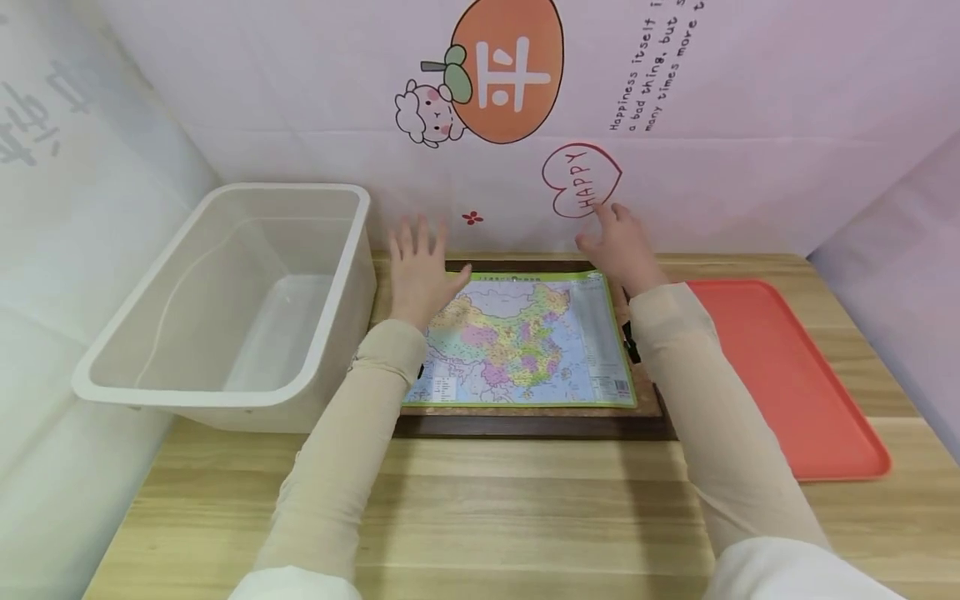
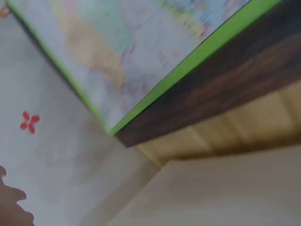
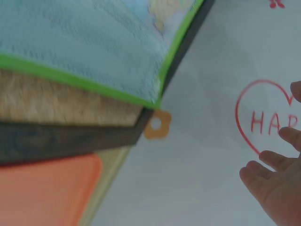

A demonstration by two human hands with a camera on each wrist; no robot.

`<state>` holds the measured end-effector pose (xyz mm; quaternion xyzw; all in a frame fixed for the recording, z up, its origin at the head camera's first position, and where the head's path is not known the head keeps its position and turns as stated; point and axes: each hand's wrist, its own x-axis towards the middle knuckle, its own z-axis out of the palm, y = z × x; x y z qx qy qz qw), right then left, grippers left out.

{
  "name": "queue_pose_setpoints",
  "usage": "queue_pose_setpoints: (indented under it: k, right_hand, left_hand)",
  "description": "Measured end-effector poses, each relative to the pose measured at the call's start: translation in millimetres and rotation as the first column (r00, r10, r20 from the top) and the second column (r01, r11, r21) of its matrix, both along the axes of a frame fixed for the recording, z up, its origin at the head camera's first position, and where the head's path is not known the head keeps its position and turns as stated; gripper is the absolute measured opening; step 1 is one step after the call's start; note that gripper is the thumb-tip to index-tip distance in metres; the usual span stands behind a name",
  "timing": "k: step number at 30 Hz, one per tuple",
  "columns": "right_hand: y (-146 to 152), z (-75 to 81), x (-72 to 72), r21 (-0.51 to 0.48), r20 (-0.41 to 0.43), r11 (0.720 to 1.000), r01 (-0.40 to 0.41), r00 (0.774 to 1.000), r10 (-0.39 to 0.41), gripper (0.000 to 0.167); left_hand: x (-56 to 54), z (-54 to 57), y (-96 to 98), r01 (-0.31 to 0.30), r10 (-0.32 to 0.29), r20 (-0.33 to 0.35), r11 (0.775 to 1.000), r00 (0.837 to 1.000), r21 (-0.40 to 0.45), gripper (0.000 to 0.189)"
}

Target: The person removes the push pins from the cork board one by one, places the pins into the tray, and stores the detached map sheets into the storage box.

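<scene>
A colourful map sheet with a green border lies on a cork board with a dark wooden frame. My left hand is raised over the map's left part, fingers spread, holding nothing. Over the far right corner of the board is my right hand, its fingers loosely bent and nothing in them. In the right wrist view, the right hand's fingers show apart from the map sheet. A black clip sits at the map's right edge, partly hidden by the right sleeve.
To the left stands a deep whitish plastic bin. A flat red tray lies at the right, partly behind my right forearm. Behind the wooden table rises a printed cloth wall.
</scene>
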<state>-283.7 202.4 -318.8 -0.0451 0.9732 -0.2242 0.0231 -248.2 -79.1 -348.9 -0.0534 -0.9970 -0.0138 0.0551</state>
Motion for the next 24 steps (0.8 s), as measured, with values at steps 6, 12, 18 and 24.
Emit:
queue_pose_setpoints:
  k: [6, 12, 18, 24]
  right_hand:
    - [-13.9, -17.3, 4.0, -0.068, 0.044, 0.997, -0.028, 0.999, 0.031, 0.06]
    - [-20.7, -39.8, 5.7, -0.178, 0.083, 0.983, -0.044, 0.995, 0.059, 0.05]
    - [-27.8, -53.4, 10.7, -0.263, 0.168, 0.965, -0.013, 0.984, 0.059, 0.053]
    - [-35.0, -62.2, 14.3, -0.479, 0.293, 0.874, 0.083, 0.954, 0.07, 0.053]
  left_hand:
    - [6.6, -25.1, 2.3, 0.059, -0.063, 0.087, 0.997, 0.994, 0.046, 0.082]
    - [13.3, -44.3, 1.5, 0.108, -0.113, 0.257, 0.994, 0.96, 0.034, 0.082]
    - [22.9, -52.7, -0.7, 0.104, -0.143, 0.414, 0.988, 0.899, 0.115, 0.085]
    - [24.8, -57.2, 1.9, 0.079, -0.147, 0.476, 0.984, 0.867, 0.16, 0.089]
